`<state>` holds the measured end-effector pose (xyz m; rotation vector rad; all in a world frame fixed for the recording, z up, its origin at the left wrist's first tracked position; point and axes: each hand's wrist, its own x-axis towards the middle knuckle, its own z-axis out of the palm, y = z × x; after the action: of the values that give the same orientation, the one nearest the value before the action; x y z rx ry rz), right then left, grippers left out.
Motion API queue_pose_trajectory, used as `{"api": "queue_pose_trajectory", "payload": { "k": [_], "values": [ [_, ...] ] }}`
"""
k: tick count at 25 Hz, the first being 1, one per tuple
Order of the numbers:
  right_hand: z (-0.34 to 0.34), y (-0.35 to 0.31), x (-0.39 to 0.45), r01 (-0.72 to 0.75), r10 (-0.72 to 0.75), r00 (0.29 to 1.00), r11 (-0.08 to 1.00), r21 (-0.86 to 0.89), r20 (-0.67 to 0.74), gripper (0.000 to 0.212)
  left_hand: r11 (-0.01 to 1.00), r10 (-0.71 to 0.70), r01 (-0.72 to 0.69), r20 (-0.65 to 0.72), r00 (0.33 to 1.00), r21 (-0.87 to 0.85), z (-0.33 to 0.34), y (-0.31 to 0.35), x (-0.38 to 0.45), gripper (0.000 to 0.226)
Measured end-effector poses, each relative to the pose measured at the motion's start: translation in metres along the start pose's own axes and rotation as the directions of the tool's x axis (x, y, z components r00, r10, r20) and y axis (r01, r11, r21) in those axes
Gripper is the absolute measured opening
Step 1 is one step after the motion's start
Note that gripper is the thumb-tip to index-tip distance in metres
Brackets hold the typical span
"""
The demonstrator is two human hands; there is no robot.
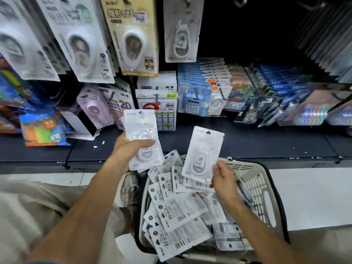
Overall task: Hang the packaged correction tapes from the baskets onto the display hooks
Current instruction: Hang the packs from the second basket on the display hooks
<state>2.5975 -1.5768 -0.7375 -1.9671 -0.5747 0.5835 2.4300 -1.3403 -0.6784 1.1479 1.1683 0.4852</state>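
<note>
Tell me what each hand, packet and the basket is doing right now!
Left hand: grips a packet, possibly a small stack.
Left packet: held upright, front facing up.
Right hand: pinches one packet by its lower edge.
Right packet: lifted above the basket, tilted.
Basket: on the floor, piled with loose packets.
Packets in basket: lying jumbled.
Hung packets: on display hooks.

two bare hands: left hand [131,147] and right hand [224,178]. two white carded correction-tape packs held up, one per hand: left pack [142,130], right pack [202,149]. one cream slotted plastic basket [261,187] with a loose heap of like packs [179,212], too overlapped to count.
</note>
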Motion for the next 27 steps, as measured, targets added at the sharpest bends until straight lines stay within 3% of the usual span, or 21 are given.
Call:
{"api": "queue_pose_trajectory", "payload": {
  "k": [2, 4, 7, 10, 14, 16, 19, 20, 23, 27],
  "values": [
    [-0.021, -0.013, 0.005, -0.127, 0.093, 0.986, 0.959, 0.253, 0.142, 0.023, 0.994, -0.073, 0.067, 0.067, 0.995, 0.083, 0.010, -0.006, -0.005, 0.049],
    [-0.019, -0.028, 0.001, -0.050, 0.012, 0.968, 0.988, 0.148, 0.251, 0.027, 0.979, -0.167, 0.142, 0.175, 0.970, 0.148, 0.023, -0.014, -0.013, 0.049],
    [-0.008, -0.043, -0.003, 0.137, -0.114, 0.973, 0.985, -0.103, 0.203, 0.040, 0.955, -0.296, 0.289, 0.303, 0.906, 0.067, 0.028, -0.019, -0.019, 0.052],
    [-0.010, -0.054, -0.001, 0.050, -0.072, 0.967, 0.994, 0.095, 0.243, 0.034, 0.945, -0.312, 0.328, 0.334, 0.890, 0.008, 0.024, -0.022, -0.018, 0.061],
    [-0.013, -0.061, 0.000, -0.062, -0.012, 0.961, 0.964, 0.257, 0.276, 0.026, 0.970, -0.235, 0.241, 0.259, 0.937, 0.008, 0.030, -0.025, -0.020, 0.059],
    [-0.004, -0.061, -0.004, 0.012, -0.049, 0.956, 0.992, 0.128, 0.289, 0.024, 0.970, -0.223, 0.241, 0.291, 0.930, -0.029, 0.033, -0.024, -0.020, 0.067],
    [0.017, -0.063, -0.011, 0.144, -0.118, 0.959, 0.986, -0.082, 0.257, 0.023, 0.950, -0.249, 0.309, 0.475, 0.844, -0.052, 0.036, -0.022, -0.026, 0.080],
    [0.022, -0.065, -0.011, 0.123, -0.110, 0.962, 0.992, -0.037, 0.251, 0.021, 0.952, -0.249, 0.303, 0.491, 0.835, -0.032, 0.038, -0.023, -0.027, 0.076],
    [0.022, -0.063, -0.007, -0.128, 0.038, 0.963, 0.936, 0.329, 0.265, 0.023, 0.972, -0.231, 0.223, 0.421, 0.877, 0.068, 0.039, -0.025, -0.024, 0.061],
    [0.004, -0.026, 0.004, -0.326, 0.293, 0.941, 0.922, 0.211, 0.171, 0.018, 0.964, -0.265, 0.248, 0.384, 0.885, 0.093, 0.031, -0.031, -0.018, 0.061]
  ]
}}
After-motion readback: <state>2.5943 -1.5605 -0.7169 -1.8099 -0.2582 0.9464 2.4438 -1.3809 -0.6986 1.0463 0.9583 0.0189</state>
